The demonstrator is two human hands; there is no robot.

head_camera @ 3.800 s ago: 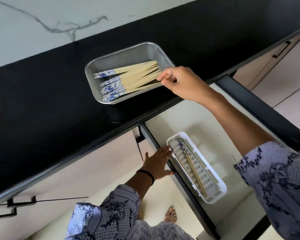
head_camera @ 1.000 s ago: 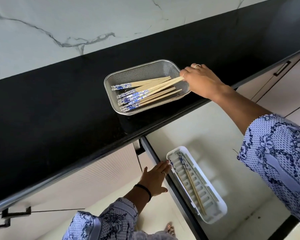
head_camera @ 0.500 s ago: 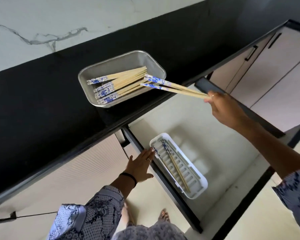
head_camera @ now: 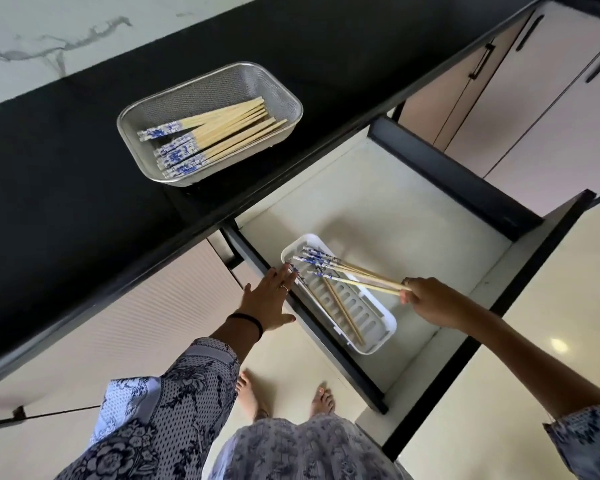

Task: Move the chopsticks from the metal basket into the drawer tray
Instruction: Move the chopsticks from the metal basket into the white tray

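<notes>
Since the earlier frame, a small bundle of chopsticks has travelled from above the counter down into the open drawer. At left, the metal basket (head_camera: 210,124) sits on the black counter (head_camera: 66,174), holding the larger remaining bundle (head_camera: 208,140), patterned ends leftward. Below, the left hand (head_camera: 269,299) lies flat and released, fingers spread against the drawer's dark side rail (head_camera: 326,327). The white drawer tray (head_camera: 383,336) already holds chopsticks lying lengthwise. The held chopsticks (head_camera: 347,271) cross the tray's far end at an angle, patterned tips over it. At right, the right hand (head_camera: 430,301) is pinching their plain ends. Recommended: swing them parallel to the tray's length, lower until they rest, then let go, so none bridges the rim.
</notes>
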